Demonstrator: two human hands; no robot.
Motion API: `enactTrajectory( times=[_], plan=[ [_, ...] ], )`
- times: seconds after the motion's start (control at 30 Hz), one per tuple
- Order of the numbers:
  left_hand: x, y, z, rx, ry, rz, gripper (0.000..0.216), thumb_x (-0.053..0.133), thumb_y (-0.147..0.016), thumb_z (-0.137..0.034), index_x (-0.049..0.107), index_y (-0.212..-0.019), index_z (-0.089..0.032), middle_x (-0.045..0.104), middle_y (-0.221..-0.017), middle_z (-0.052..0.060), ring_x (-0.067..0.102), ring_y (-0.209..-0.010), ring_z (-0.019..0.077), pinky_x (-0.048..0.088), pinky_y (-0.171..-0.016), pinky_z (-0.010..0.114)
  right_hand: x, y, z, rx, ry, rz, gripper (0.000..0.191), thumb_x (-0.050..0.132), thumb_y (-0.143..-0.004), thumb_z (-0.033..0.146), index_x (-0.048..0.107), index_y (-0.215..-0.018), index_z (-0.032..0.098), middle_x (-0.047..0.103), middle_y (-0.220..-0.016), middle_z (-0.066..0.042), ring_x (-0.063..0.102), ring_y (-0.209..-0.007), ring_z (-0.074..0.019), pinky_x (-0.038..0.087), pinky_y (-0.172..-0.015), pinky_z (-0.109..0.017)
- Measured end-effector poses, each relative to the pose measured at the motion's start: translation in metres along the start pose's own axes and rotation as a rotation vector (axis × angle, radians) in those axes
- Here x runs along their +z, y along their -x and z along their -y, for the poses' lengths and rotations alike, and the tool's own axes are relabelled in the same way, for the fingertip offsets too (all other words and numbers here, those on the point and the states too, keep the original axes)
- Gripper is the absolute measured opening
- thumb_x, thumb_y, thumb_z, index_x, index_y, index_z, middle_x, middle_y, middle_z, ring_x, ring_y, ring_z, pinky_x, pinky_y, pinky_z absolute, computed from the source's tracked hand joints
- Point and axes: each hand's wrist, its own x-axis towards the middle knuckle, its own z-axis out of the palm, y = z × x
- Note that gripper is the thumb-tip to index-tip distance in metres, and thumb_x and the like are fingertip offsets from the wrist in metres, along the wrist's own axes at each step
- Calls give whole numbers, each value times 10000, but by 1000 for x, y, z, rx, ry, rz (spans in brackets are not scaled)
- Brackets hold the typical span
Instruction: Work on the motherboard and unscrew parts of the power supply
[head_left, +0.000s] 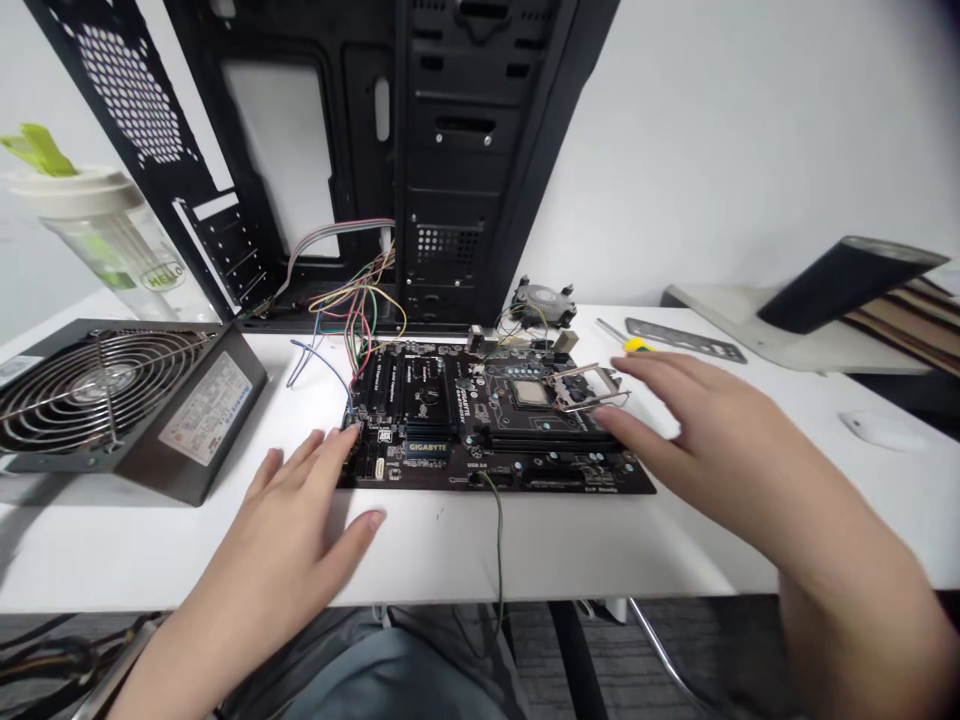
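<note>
A dark Gigabyte motherboard [450, 420] lies flat on the white table [525, 545]. Its CPU socket [534, 392] shows a chip, and the metal socket latch frame [592, 385] stands raised at the socket's right. My left hand [300, 520] rests palm down on the table, fingers spread, with a fingertip touching the board's left front corner. My right hand [690, 420] hovers over the board's right edge, fingers stretched out, its fingertips at the latch frame. Neither hand holds anything.
An open black PC case [420, 150] stands behind the board, coloured wires [352, 300] trailing from it. A power supply [127, 400] sits at left, a plastic jar [97, 230] behind it. A cooler fan [544, 300], yellow-handled screwdriver [637, 344], I/O shield [686, 338] and white mouse [881, 430] lie to the right.
</note>
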Motion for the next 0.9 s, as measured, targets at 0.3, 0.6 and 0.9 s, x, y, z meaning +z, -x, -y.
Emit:
enactTrajectory(
  times=[0.3, 0.6, 0.9],
  plan=[
    [3, -5, -34, 132, -218, -264, 485, 377, -955, -410, 593, -1235, -79, 638, -1286, 299, 630, -1206, 467, 585, -875, 686, 36, -79, 40, -98, 7, 528, 379, 416, -998, 352, 672, -1094, 89, 671, -1130, -186, 660, -1017, -304, 518, -858, -423],
    [10, -3, -72, 244, -33, -209, 388, 447, -952, -367, 549, -1280, -185, 534, -1458, 210, 522, -1367, 419, 563, -972, 668, 44, -90, 43, -108, -115, 442, 301, 468, -976, 281, 671, -1075, 82, 685, -1134, -165, 636, -1099, -274, 480, -970, -379],
    [11, -11, -76, 312, -45, -176, 546, 442, -923, -337, 409, -1378, -35, 603, -1382, 226, 581, -1294, 403, 584, -957, 632, 42, -67, 26, -207, -293, 250, 298, 520, -935, 264, 719, -1103, 118, 701, -1125, -127, 652, -1047, -243, 503, -952, -388]
  ],
)
